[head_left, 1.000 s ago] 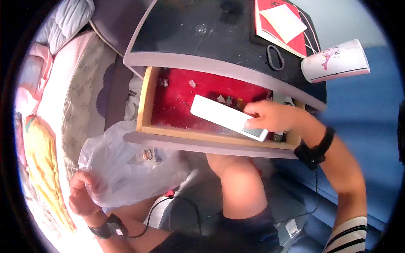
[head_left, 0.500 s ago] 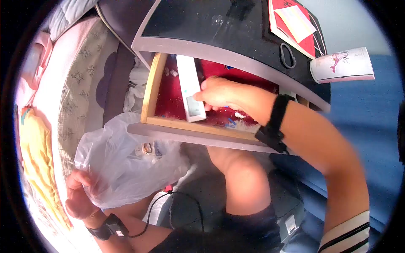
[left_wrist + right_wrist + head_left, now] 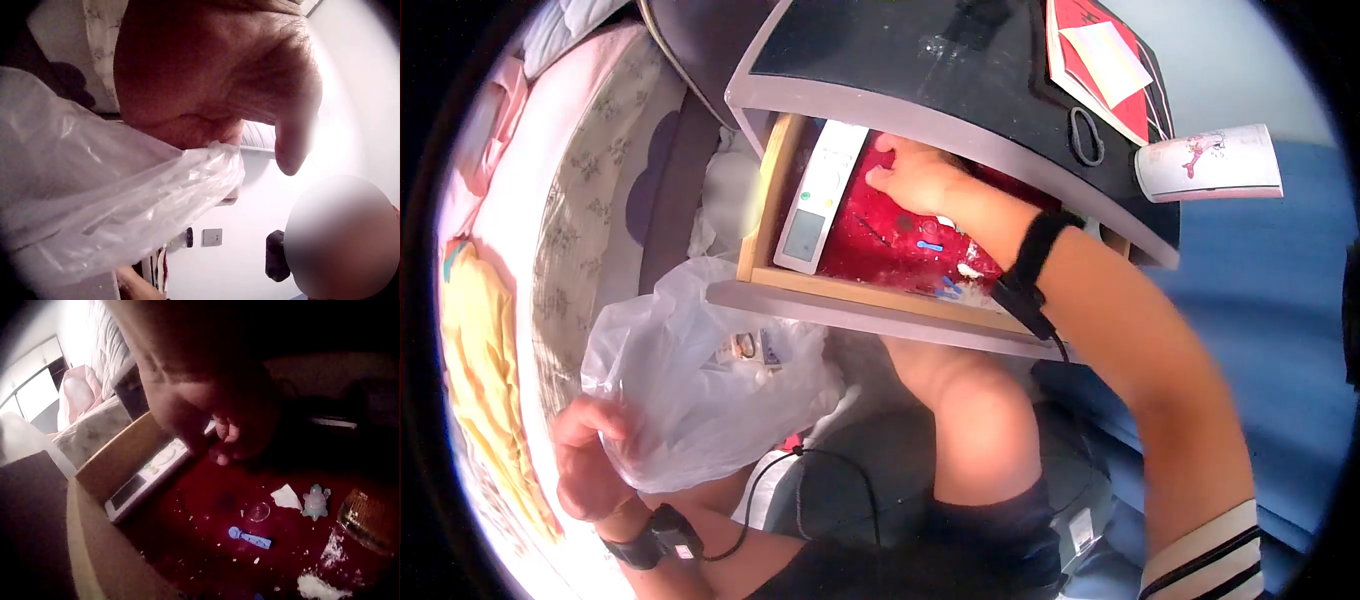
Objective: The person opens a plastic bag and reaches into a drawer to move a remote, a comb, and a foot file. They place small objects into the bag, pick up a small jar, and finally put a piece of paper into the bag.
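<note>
L hand point(image 3: 590, 455) grips a crinkly, translucent plastic bag point(image 3: 690, 400), fingers curled on its edge, thumb apart. R hand point(image 3: 910, 178) is in the wood-sided drawer point(image 3: 880, 297), fingers bent; can't tell if they hold anything. Long white slab point(image 3: 823, 195) (rectangular, w/ small grey screen) lies at drawer's L end, nr R hand, on gritty red lining point(image 3: 865, 232).
</note>
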`<state>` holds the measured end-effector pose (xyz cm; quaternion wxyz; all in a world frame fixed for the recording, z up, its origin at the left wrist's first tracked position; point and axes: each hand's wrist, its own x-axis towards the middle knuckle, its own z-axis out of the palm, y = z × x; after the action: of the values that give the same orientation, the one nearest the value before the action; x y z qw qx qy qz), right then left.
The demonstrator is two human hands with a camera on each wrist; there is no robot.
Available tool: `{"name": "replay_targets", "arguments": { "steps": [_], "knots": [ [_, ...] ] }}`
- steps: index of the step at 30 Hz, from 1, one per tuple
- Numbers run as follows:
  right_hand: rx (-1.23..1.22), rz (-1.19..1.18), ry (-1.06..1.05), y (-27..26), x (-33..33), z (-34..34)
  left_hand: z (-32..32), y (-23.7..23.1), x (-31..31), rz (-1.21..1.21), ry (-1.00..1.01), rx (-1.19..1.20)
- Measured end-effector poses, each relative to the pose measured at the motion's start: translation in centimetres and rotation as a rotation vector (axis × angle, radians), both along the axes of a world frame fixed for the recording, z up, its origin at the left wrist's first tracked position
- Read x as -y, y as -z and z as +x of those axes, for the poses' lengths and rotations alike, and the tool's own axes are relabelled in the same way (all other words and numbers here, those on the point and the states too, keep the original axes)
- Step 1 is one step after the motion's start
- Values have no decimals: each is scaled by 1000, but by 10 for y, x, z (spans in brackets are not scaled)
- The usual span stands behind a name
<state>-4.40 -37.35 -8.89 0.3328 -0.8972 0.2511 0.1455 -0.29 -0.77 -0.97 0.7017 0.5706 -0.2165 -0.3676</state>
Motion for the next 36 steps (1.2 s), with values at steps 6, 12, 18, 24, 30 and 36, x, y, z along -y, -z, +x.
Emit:
{"name": "replay_targets", "arguments": {
  "steps": [6,12,18,24,30,36],
  "knots": [
    [23,277,-77,4,1,9,-2,1,1,25,-39,13],
    [278,573,138,29,5,8,-5,2,1,54,-60,35],
    [-235,-131,-374,-8,27,-28,-2,4,-9,28,-19,4],
    [-223,-175,-492,-10,32,-45,-1,3,-2,12,29,-14],
    [-159,-64,-536,5,7,-26,-1,3,-4,36,12,-46],
    [-400,-7,-677,-1,50,-59,3,7,-17,18,-24,-86]
  ]
}}
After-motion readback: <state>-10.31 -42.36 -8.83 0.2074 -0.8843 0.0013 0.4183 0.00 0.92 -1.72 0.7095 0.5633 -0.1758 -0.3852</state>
